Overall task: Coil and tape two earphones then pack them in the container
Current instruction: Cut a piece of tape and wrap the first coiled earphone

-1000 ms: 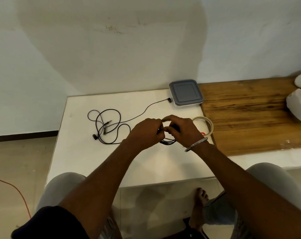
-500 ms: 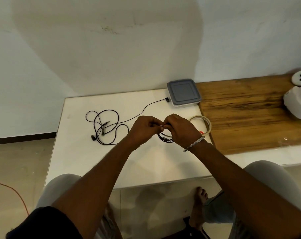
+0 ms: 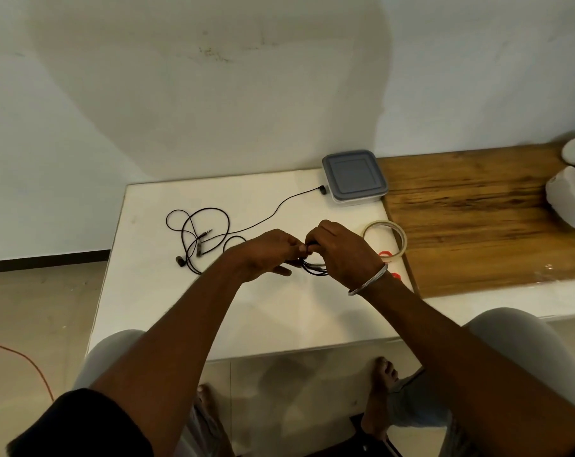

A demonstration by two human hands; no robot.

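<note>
Both hands pinch coiled earphone (image 3: 314,270): left hand (image 3: 269,252), right hand (image 3: 340,247). Keep loops tight, grab tape roll (image 3: 384,233) next.

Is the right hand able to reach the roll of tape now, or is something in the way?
Probably yes, but not at once. The tape roll lies just beside the right hand on the white table, nothing between them. However, both hands hold the coiled earphone, so the right must first let go.

A plain pale wall (image 3: 213,94) stands behind a low white table (image 3: 167,291). A brown wooden board (image 3: 477,219) adjoins it at right. The floor (image 3: 39,308) is beige tiles.
</note>
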